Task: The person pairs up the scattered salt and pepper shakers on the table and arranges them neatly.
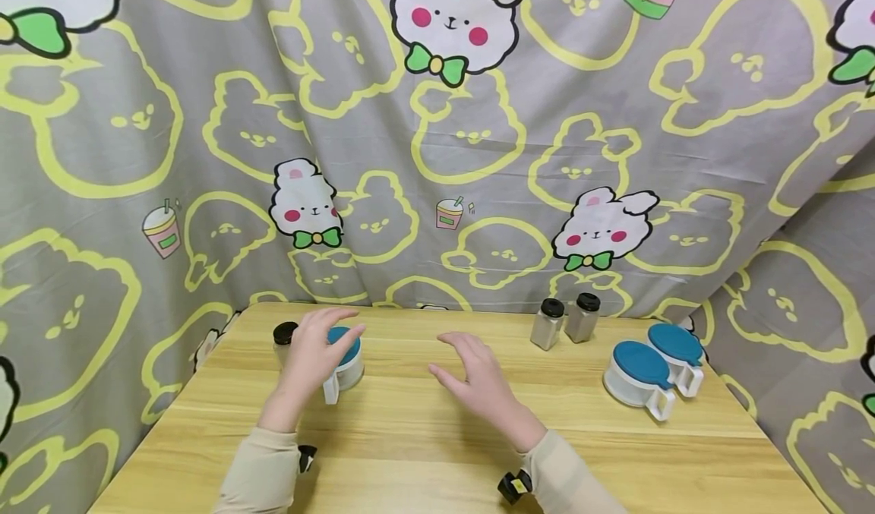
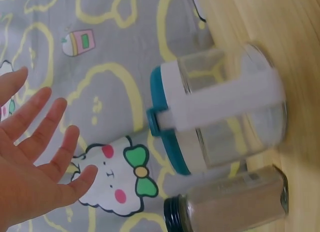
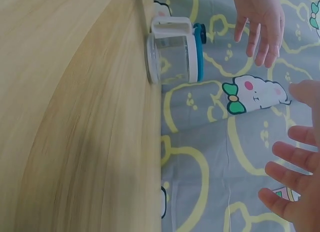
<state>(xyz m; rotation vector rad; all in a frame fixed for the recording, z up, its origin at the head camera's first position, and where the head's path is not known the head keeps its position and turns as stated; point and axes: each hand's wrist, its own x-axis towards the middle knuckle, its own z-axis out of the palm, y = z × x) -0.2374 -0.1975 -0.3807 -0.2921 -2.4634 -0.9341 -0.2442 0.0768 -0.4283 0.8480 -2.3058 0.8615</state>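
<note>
My left hand (image 1: 317,348) hovers near a clear seasoning jar (image 1: 351,371) with a blue lid and white handle, at the table's left. In the left wrist view its fingers are spread and apart from the jar's lid (image 2: 159,99). Right beside that jar stands a spice shaker (image 2: 235,202) with a black cap and brownish contents, partly hidden by my hand in the head view. My right hand (image 1: 478,377) is over the middle of the table, fingers extended, holding nothing. The right wrist view shows the same blue-lidded jar (image 3: 172,59) with both hands apart from it.
Two black-capped shakers, one nearer (image 1: 547,328) and one behind it (image 1: 582,320), stand at the back right. Further right are two more blue-lidded jars, a front one (image 1: 632,381) and a rear one (image 1: 677,347). A patterned grey curtain (image 1: 383,134) hangs behind the wooden table (image 1: 410,438).
</note>
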